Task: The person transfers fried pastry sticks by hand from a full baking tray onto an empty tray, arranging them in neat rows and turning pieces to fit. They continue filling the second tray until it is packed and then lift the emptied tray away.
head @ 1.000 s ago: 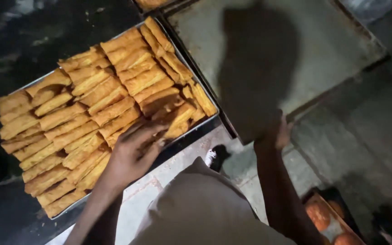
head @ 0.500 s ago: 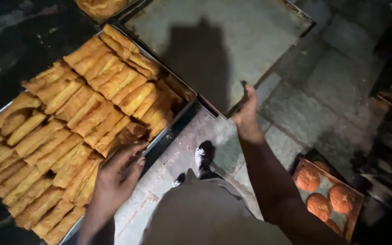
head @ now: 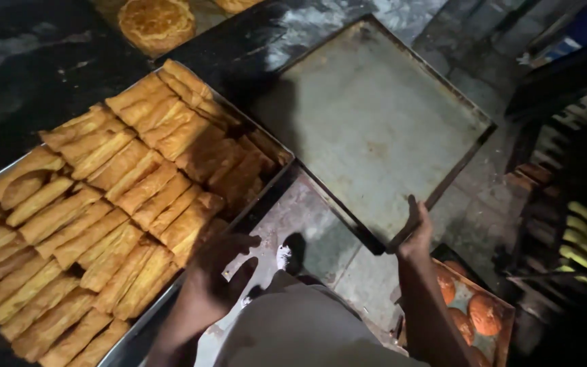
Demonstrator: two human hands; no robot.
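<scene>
Head view, the only one. My right hand [head: 416, 234] gripped the near edge of the empty metal tray [head: 375, 115], thumb up over the rim, fingers hidden beneath it. The tray lay flat on the dark counter [head: 28, 68], its near corner overhanging the floor. My left hand [head: 215, 272] hovered at the near rim of the full tray [head: 266, 197], fingers loosely spread and slightly curled, pinching nothing; I could not tell whether the fingertips touched the rim.

The full tray sat just beside the empty one, corners nearly meeting. It was packed edge to edge with golden pastry sticks [head: 103, 204] in close rows.

Judgement on handling: the empty tray looked thin, stiff and light, with a raised lip good for a thumb-over grip; one hand at the edge might let it tip, so mid-side seemed better. The loaded tray probably weighed much more and wanted both hands on opposite rims. The sticks looked flaky and brittle, likely to crack if squeezed.

Also noted: a round loaf [head: 156, 24] at the top, and a small tray of buns [head: 484, 316] down by the floor [head: 327, 251].
</scene>
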